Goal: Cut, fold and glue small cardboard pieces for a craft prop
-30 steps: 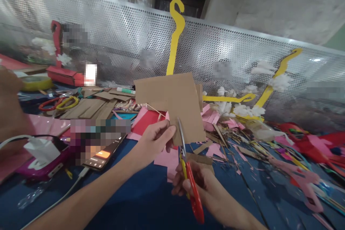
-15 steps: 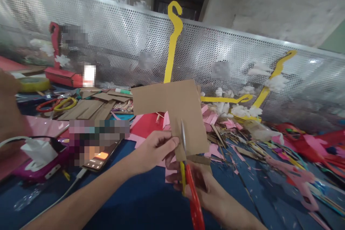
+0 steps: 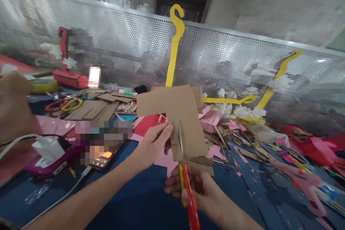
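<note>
Fingers [image 3: 167, 130] of the left hand [image 3: 153, 142] pinch the cardboard piece [image 3: 190, 125] above the desk [image 3: 134, 206]; the right hand [image 3: 202, 188] grips scissors [image 3: 191, 201], one blade hidden behind the cardboard, the handle's end cut off.

Close head-worn view, facing forward and down

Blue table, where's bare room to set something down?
Bare blue table shows between the left forearm and right hand, this side of the cardboard. Crowded: left, around the phone; right, from pink scraps to pink glue gun.
</note>
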`<act>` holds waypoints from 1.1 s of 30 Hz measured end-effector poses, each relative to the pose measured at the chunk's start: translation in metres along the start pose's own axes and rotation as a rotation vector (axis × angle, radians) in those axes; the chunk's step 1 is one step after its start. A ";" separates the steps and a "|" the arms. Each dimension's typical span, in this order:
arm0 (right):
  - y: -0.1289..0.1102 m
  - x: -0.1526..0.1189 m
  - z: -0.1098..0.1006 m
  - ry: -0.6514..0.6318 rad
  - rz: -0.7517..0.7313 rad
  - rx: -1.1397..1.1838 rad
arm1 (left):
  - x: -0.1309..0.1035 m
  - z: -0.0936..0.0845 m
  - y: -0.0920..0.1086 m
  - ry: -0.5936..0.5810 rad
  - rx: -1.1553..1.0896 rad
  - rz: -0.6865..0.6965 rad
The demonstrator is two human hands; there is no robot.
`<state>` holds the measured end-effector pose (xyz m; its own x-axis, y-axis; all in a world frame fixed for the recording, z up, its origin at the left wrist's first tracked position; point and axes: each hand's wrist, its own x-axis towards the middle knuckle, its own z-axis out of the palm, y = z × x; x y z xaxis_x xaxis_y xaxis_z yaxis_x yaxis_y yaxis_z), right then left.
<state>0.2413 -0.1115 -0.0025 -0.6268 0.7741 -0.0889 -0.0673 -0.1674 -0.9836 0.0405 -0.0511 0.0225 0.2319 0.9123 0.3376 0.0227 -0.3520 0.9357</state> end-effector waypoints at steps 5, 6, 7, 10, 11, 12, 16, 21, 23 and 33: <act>0.002 -0.002 0.002 -0.038 0.011 0.009 | -0.003 -0.004 0.002 -0.006 0.165 0.049; 0.002 -0.003 0.002 -0.048 0.007 0.022 | -0.003 -0.005 0.003 -0.018 0.174 0.054; 0.003 -0.004 0.002 -0.056 0.005 0.038 | -0.003 -0.006 0.003 -0.025 0.180 0.059; 0.005 -0.004 0.002 -0.068 0.003 0.087 | -0.001 -0.009 0.004 -0.038 0.196 0.074; 0.006 -0.003 0.002 -0.072 0.003 0.098 | -0.001 -0.010 0.004 -0.041 0.200 0.076; 0.007 -0.003 0.001 -0.074 0.001 0.106 | 0.000 -0.010 0.004 -0.045 0.199 0.076; 0.009 -0.001 0.000 -0.075 -0.001 0.119 | 0.002 -0.011 0.000 -0.067 0.147 0.055; 0.012 0.000 0.002 -0.074 -0.016 0.136 | 0.004 -0.009 0.000 -0.109 -0.006 0.038; 0.013 -0.001 0.002 -0.088 -0.037 0.141 | 0.004 -0.008 0.001 -0.120 -0.071 0.033; 0.012 -0.002 0.002 -0.118 -0.048 0.069 | 0.003 -0.006 0.002 -0.152 -0.216 0.017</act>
<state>0.2406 -0.1166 -0.0142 -0.7079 0.7060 -0.0193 -0.1500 -0.1769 -0.9727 0.0356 -0.0475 0.0257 0.3742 0.8590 0.3495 -0.1872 -0.2991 0.9357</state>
